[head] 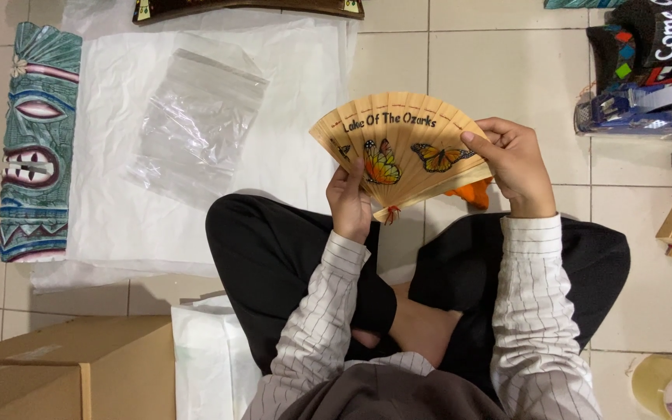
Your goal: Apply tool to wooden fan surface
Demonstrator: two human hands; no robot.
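Head view is showing us sitting cross-legged on the tiled floor (507,101), holding a wooden folding fan (398,144) spread open above our knees. Our left hand (349,198) is gripping the fan low down near its pivot, thumb lying on the painted slats beside one butterfly, while our right hand (515,167) is pinching the outer slat at the fan's right edge, fingers curled behind it. Both hands are closed on the fan; nothing is hanging free except the small red tassel at the pivot.

We are judging the risks from this hold. The slats look thin, and the right hand is pulling on a single end slat, so spreading it too far could be straining the thread or splitting that slat. Squeezing near the pivot could be bending the rivet or twisting the stack out of line. The left thumb is pressing on the painted surface, which could be smudging or scuffing the picture.

A clear zip bag (196,117) is lying on white wrapping paper (118,210) well to our left, with a carved mask (36,144) beside it and a cardboard box (64,369) nearer us. Reaching across while the fan is open could be catching its edge on a knee.
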